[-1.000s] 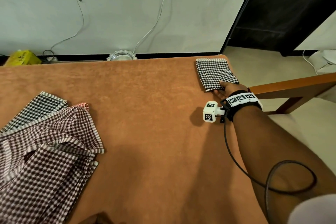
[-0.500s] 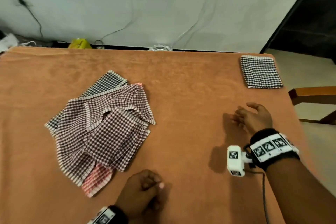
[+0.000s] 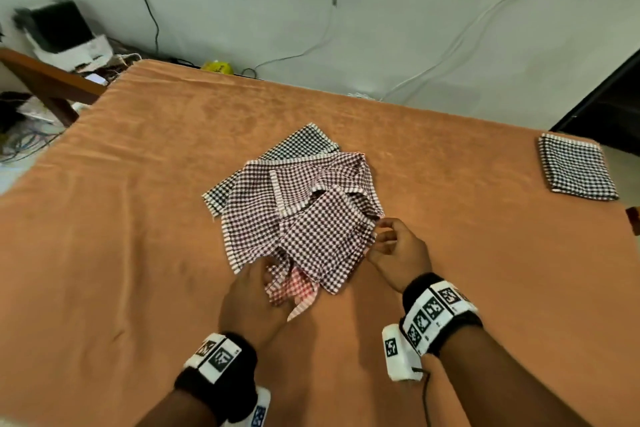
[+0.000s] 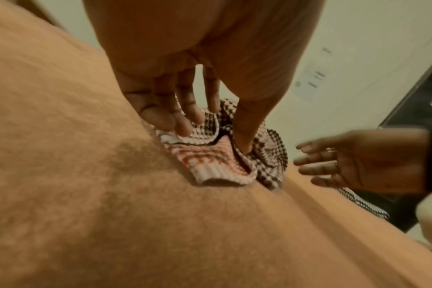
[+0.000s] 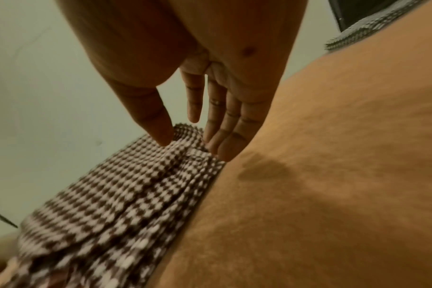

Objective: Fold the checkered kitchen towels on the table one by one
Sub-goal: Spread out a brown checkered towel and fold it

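A loose pile of checkered towels (image 3: 298, 204) lies in the middle of the orange-covered table (image 3: 138, 218). A brown-and-white towel (image 3: 322, 239) is on top, with a red-and-white one (image 3: 298, 291) under its near corner. My left hand (image 3: 266, 274) rests on the pile's near edge. Its straight fingers (image 4: 183, 120) and thumb touch the cloth beside the red towel (image 4: 205, 161). My right hand (image 3: 379, 239) is at the top towel's right edge (image 5: 136, 185), thumb and fingers (image 5: 225, 144) apart and touching it. A folded black-and-white towel (image 3: 576, 168) lies at the far right corner.
A wooden chair back (image 3: 45, 80) and a printer-like box (image 3: 62, 35) stand past the table's far left corner. A yellow packet (image 3: 216, 66) and cables lie by the wall. A dark doorway (image 3: 606, 104) is at the right.
My right hand has left the folded towel at the far right and come to the pile. My left hand has come up from the near edge onto the pile. My head has turned left.
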`<state>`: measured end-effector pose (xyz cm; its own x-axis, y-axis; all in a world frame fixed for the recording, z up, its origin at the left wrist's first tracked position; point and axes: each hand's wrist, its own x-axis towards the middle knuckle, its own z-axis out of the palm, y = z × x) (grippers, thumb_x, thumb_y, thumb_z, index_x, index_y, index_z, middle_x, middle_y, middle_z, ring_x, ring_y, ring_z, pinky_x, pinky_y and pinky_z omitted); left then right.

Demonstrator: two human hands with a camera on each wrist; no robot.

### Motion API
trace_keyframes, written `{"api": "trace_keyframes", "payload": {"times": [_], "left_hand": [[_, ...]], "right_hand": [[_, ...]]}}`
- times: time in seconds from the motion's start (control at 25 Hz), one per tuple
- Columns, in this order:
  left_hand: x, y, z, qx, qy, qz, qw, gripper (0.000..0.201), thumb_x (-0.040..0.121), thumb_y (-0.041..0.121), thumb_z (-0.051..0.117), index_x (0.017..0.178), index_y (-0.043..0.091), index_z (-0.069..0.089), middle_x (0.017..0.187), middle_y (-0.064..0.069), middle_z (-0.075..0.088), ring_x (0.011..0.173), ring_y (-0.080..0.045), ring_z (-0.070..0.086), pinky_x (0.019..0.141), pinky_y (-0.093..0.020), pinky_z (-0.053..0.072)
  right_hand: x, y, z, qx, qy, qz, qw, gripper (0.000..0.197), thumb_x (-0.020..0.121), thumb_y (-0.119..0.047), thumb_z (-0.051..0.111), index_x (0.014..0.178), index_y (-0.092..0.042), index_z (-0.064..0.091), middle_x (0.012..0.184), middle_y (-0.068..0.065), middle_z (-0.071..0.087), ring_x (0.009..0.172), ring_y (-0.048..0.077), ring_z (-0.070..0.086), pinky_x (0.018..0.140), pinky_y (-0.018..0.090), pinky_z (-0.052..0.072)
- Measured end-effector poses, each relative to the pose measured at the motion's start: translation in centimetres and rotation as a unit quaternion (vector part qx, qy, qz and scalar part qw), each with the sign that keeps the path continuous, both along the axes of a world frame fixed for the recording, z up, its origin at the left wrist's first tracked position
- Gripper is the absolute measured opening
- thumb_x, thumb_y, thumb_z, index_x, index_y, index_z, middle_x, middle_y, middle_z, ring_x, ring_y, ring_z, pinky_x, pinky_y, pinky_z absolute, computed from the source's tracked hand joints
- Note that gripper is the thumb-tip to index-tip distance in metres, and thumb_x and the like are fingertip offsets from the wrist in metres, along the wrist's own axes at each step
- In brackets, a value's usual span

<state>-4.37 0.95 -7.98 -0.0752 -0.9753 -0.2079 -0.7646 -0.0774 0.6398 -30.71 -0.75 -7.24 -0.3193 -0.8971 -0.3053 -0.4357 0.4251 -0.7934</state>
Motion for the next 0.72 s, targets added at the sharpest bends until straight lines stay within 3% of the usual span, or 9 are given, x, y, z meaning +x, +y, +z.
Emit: {"api": "trace_keyframes", "payload": {"times": [0.08, 0.16, 0.24, 0.28, 0.36, 0.52, 0.64, 0.72], "left_hand": [[-0.2, -0.7, -0.3, -0.011, -0.069, -0.069, 0.995, 0.108, 0.054, 0.064, 0.081, 0.144, 0.031, 0.031, 0.13, 0.0, 0.042, 0.11, -0.021, 0.052, 0.086, -0.035, 0.051], [-1.1, -1.8, -0.8, -0.01, -0.146, -0.117, 0.982, 0.136, 0.049, 0.082, 0.07, 0.154, 0.031, 0.0, 0.141, -0.005, 0.027, 0.119, -0.024, 0.043, 0.09, -0.04, 0.052], [-1.7, -2.8, -1.3, -0.014, -0.184, -0.144, 0.972, 0.143, 0.05, 0.085, 0.066, 0.152, 0.034, -0.02, 0.146, -0.007, 0.023, 0.122, -0.028, 0.04, 0.092, -0.047, 0.052], [-1.9, -3.3, -1.5, -0.02, -0.187, -0.151, 0.97, 0.142, 0.053, 0.082, 0.067, 0.152, 0.033, -0.022, 0.145, -0.006, 0.025, 0.122, -0.029, 0.042, 0.093, -0.047, 0.051], [-1.8, -4.4, -1.8, -0.027, -0.175, -0.158, 0.971, 0.127, 0.066, 0.069, 0.07, 0.154, 0.033, -0.014, 0.139, -0.004, 0.033, 0.116, -0.026, 0.049, 0.091, -0.042, 0.052], [-0.9, -8.1, -1.9, -0.066, -0.152, -0.182, 0.969, 0.078, 0.083, 0.04, 0.065, 0.151, 0.03, 0.027, 0.132, -0.004, 0.051, 0.098, -0.025, 0.063, 0.076, -0.037, 0.055], [-0.4, -11.5, -1.6, -0.11, -0.113, -0.181, 0.971, 0.045, 0.082, 0.035, 0.065, 0.125, 0.024, 0.058, 0.11, -0.004, 0.066, 0.091, -0.027, 0.065, 0.072, -0.034, 0.049], [0.2, -14.1, -1.1, -0.131, -0.096, -0.169, 0.972, 0.028, 0.083, 0.029, 0.065, 0.11, 0.021, 0.065, 0.101, -0.005, 0.068, 0.089, -0.029, 0.065, 0.072, -0.035, 0.048]], "right_hand": [[1.9, -1.7, 0.0, -0.031, 0.078, 0.03, 0.996, 0.07, 0.071, -0.025, 0.079, 0.134, -0.025, 0.048, 0.125, 0.001, 0.054, 0.109, 0.02, 0.057, 0.089, 0.032, 0.052], [3.0, -3.6, -0.3, -0.028, 0.163, 0.06, 0.984, 0.087, 0.068, -0.03, 0.08, 0.143, -0.03, 0.036, 0.142, 0.006, 0.036, 0.129, 0.03, 0.04, 0.105, 0.044, 0.043], [3.5, -5.1, -0.3, 0.0, 0.219, 0.077, 0.973, 0.099, 0.066, -0.033, 0.08, 0.147, -0.038, 0.026, 0.151, 0.006, 0.023, 0.135, 0.035, 0.03, 0.108, 0.049, 0.039], [3.7, -5.7, -0.1, 0.011, 0.235, 0.088, 0.968, 0.102, 0.066, -0.033, 0.081, 0.148, -0.041, 0.021, 0.155, 0.006, 0.018, 0.137, 0.036, 0.027, 0.108, 0.05, 0.039], [3.6, -6.6, -0.3, 0.025, 0.235, 0.13, 0.963, 0.104, 0.067, -0.032, 0.08, 0.149, -0.044, 0.017, 0.157, 0.005, 0.017, 0.139, 0.037, 0.026, 0.11, 0.05, 0.036], [3.5, -7.4, -0.4, 0.056, 0.222, 0.18, 0.956, 0.098, 0.07, -0.033, 0.081, 0.148, -0.039, 0.022, 0.152, 0.005, 0.032, 0.136, 0.034, 0.035, 0.111, 0.045, 0.034], [4.5, -7.8, -0.2, 0.032, 0.189, 0.143, 0.971, 0.083, 0.072, -0.033, 0.081, 0.14, -0.029, 0.033, 0.141, 0.005, 0.048, 0.125, 0.029, 0.049, 0.102, 0.039, 0.042], [5.9, -8.2, 0.0, 0.006, 0.164, 0.101, 0.981, 0.073, 0.073, -0.034, 0.08, 0.131, -0.026, 0.037, 0.132, 0.005, 0.056, 0.117, 0.027, 0.055, 0.092, 0.035, 0.045]]}}
